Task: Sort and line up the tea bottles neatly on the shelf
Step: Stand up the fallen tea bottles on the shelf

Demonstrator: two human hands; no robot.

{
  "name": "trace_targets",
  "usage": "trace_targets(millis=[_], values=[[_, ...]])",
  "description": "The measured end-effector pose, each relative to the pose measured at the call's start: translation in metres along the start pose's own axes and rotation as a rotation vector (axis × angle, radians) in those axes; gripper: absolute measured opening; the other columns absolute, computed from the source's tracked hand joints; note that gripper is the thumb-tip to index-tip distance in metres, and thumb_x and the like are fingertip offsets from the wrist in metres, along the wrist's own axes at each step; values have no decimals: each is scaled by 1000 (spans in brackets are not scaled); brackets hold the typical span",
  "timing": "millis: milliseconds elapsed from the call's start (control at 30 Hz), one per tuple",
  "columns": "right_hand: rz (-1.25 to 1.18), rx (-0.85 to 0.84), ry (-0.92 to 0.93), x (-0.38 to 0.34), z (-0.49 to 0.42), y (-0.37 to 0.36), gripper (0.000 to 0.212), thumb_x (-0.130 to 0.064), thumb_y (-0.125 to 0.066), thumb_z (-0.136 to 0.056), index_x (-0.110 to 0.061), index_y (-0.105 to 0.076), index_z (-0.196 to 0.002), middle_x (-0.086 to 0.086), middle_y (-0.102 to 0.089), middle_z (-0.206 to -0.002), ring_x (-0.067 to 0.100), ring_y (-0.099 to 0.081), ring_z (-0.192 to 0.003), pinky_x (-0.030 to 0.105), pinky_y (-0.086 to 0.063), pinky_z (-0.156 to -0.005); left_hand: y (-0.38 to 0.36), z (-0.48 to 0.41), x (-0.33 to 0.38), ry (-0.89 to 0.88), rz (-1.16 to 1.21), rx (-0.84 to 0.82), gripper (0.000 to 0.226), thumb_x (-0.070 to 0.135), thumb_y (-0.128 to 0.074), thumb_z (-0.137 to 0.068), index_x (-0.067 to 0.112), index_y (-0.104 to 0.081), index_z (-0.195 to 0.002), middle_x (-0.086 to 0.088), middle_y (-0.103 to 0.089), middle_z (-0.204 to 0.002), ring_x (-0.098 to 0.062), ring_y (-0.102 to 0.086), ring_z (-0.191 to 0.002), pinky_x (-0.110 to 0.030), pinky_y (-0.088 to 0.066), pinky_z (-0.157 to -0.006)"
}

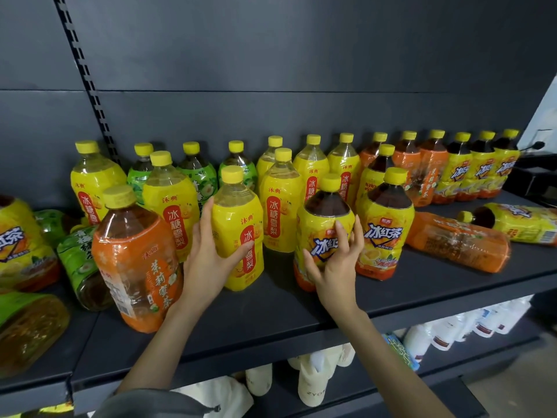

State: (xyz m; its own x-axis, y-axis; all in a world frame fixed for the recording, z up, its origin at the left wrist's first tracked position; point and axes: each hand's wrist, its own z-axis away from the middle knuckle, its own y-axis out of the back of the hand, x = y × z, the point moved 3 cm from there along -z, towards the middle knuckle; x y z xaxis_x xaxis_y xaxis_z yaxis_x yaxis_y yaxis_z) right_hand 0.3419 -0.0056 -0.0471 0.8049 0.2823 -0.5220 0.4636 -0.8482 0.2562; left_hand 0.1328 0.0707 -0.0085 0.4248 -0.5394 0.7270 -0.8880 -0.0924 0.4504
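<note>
Gripping two so we can slide each to its matching row: left hand (211,257) fingers (206,213) curl round the pale yellow-labelled plastic bottle (238,206), right hand (334,268) fingers clamp the dark-tea yellow-capped bottle (328,215), both up front on the black shelf (301,309).

Dark grey back panel (271,55); slotted upright (81,70)

White bottles (312,384), dark back panel (271,55)
</note>
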Motion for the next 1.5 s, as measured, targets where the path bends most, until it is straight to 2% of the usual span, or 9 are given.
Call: trace_targets(millis=[300,433,600,767,967,1100,1233,1400,1500], values=[[-14,-152,-45,12,-1,-2,81,-35,-62,-87,-42,-4,-144,21,-7,-151,31,-17,-143,30,-26,-107,-4,7,7,90,-33,24,103,53,-65,-70,48,7,-144,-4,-11,-152,-28,-24,-138,-53,-38,-99],[-3,-217,16,13,-4,3,81,-44,-54,-89,-43,5,-145,12,0,-152,18,-10,-140,31,-32,-105,-6,9,11,87,-104,8,99,52,-58,-77,52,20,-138,-7,-8,-153,-33,-22,-139,-58,-39,-101],[-22,-526,10,16,-14,30,83,-44,-48,-93,-55,21,-138,1,12,-156,17,-9,-144,30,-30,-108,2,35,12,32,-152,-65,83,32,-49,-93,36,12,-147,-6,-9,-158,-23,-13,-144,-49,-21,-115],[267,-615,61,13,-17,82,65,-51,-36,-97,-29,-6,-151,1,-30,-151,18,-22,-141,37,-31,-109,32,80,23,-3,-368,-101,68,19,-53,-93,18,-17,-150,-16,-40,-145,-34,-38,-133,-46,-34,-106],[498,-463,40,8,5,158,63,-56,-25,-92,-18,-46,-138,2,-62,-121,25,-54,-116,41,-47,-84,49,130,53,-103,-747,-126,45,31,-59,-85,11,-59,-126,-10,-69,-97,-35,-66,-77,-35,-50,-50],[570,-415,-48,8,35,214,51,-50,-40,-97,-18,-50,-135,2,-65,-118,25,-60,-110,40,-48,-82,39,160,71,-27,-684,-142,48,38,-54,-90,16,-54,-132,-4,-66,-110,-29,-65,-91,-35,-50,-59],[671,-366,-77,5,55,260,57,-50,-31,-93,-14,-56,-128,3,-70,-104,27,-65,-96,38,-50,-71,19,180,87,-16,-616,-149,49,40,-48,-93,18,-48,-136,-2,-62,-118,-27,-61,-103,-39,-52,-66],[748,-455,-223,21,74,309,58,-57,-33,-94,-21,-45,-139,0,-58,-130,25,-51,-123,43,-43,-89,-17,196,104,-76,-620,-228,49,43,-49,-94,13,-52,-133,-8,-66,-111,-32,-66,-90,-39,-54,-59],[798,-475,-260,35,79,336,53,-48,-42,-95,-23,-42,-142,0,-56,-133,26,-52,-120,41,-41,-90,-39,202,120,-55,-640,-252,52,41,-54,-91,15,-50,-136,-9,-67,-113,-33,-65,-92,-39,-53,-62]])
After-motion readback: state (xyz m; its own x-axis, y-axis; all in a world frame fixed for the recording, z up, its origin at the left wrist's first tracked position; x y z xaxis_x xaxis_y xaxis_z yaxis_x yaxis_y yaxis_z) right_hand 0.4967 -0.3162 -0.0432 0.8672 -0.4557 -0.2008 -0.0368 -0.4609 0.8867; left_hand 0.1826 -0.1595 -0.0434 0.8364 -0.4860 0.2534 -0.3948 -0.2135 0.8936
